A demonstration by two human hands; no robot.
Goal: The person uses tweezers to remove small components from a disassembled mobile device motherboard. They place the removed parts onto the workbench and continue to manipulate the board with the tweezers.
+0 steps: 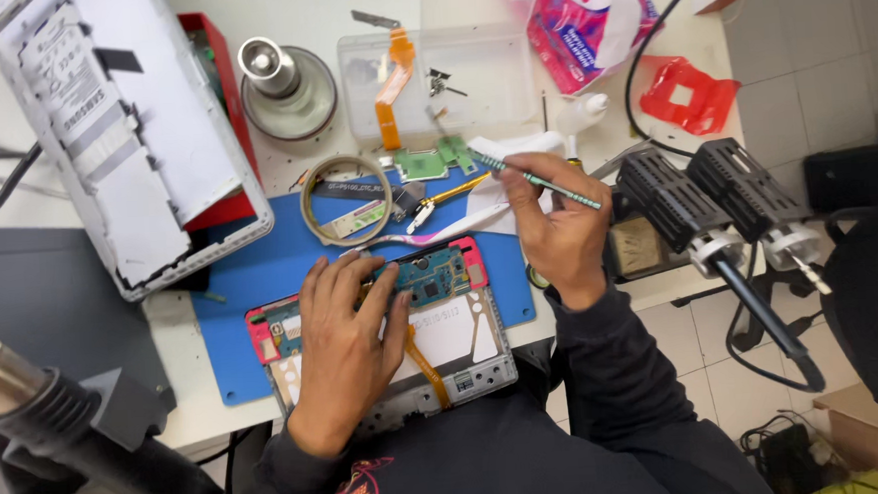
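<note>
An opened tablet frame (465,361) lies on a blue work mat (270,261) at the table's near edge, with a blue-green circuit board (435,275) and an orange ribbon cable (425,363) showing inside. My left hand (348,332) rests flat on the tablet, fingertips pressing near the circuit board. Above the mat's right edge, my right hand (553,226) is raised and holds a thin green pencil-like tool (536,179), tip pointing up-left toward small green boards (432,160).
A white tablet back cover with its battery (118,134) leans at upper left over a red box (213,48). A metal dish (285,80), clear tray (471,85), tape ring (344,197), pink packet (587,14), soldering holders (717,197) and a hot-air gun (57,417) surround the mat.
</note>
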